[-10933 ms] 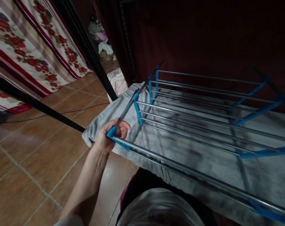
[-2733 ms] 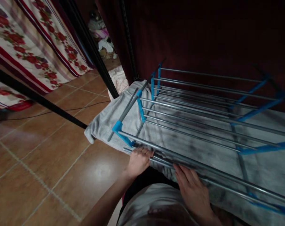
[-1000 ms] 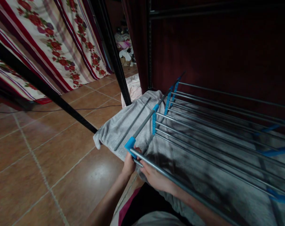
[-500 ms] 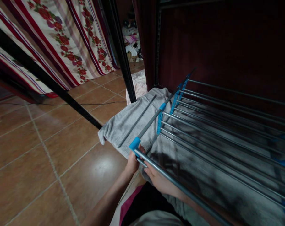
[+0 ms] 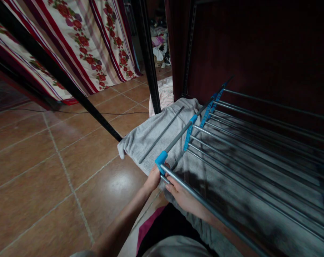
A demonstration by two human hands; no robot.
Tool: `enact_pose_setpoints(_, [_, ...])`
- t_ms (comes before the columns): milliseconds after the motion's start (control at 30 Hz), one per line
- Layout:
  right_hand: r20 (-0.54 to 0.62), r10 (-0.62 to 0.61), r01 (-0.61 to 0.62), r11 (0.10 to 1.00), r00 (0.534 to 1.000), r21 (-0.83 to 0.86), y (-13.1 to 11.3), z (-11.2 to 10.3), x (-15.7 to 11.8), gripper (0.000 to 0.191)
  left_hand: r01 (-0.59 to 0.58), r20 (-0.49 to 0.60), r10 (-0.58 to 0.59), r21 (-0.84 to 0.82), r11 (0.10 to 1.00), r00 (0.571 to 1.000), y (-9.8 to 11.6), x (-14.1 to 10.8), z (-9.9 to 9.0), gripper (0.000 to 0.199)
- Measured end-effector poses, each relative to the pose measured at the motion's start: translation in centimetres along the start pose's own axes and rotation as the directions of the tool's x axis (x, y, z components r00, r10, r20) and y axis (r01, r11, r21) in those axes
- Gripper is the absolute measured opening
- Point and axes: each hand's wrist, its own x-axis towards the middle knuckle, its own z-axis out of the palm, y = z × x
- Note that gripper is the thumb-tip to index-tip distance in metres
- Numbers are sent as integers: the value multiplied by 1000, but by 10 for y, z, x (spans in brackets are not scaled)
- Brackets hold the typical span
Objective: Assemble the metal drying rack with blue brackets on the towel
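A metal drying rack [image 5: 233,145] with blue plastic joints lies across a grey blanket, reaching to the right. My left hand [image 5: 153,178] is closed around the blue corner connector [image 5: 161,159] at the rack's near left end. Just right of it, my right hand [image 5: 182,195] pinches a short metal tube [image 5: 165,179] whose end is at the underside of that connector. Whether the tube sits inside the connector, I cannot tell. The rack's long front tube [image 5: 202,200] passes over my right hand and hides part of it. A loose grey rod [image 5: 162,135] rests on the blanket beyond my left hand.
The grey blanket [image 5: 136,142] spreads under the rack, with black metal posts [image 5: 151,67] at its far left corner. Brown floor tiles [image 5: 30,185] lie left. A floral curtain [image 5: 78,43] hangs behind, and a dark panel [image 5: 253,46] stands at the right back.
The whole scene has shifted slightly right in view as the camera turned left. Both hands keep their grips at the blue corner, with little visible motion against the rack.
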Motion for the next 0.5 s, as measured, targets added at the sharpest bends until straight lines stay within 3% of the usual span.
enact_pose_setpoints(67, [28, 54, -54, 998, 998, 20, 1, 2, 4, 35, -53, 88, 55, -25, 998, 995, 5, 3, 0, 48])
enact_pose_setpoints(133, [21, 21, -21, 1000, 1000, 23, 4, 5, 7, 33, -79, 127, 87, -67, 995, 988, 7, 6, 3, 47])
enact_pose_setpoints(267, [-38, -130, 131, 991, 991, 34, 13, 10, 8, 43, -48, 133, 67, -135, 990, 989, 6, 11, 10, 50])
enact_pose_setpoints(500, [-27, -116, 117, 991, 993, 62, 19, 10, 7, 45, -19, 113, 37, -151, 988, 993, 9, 10, 11, 55])
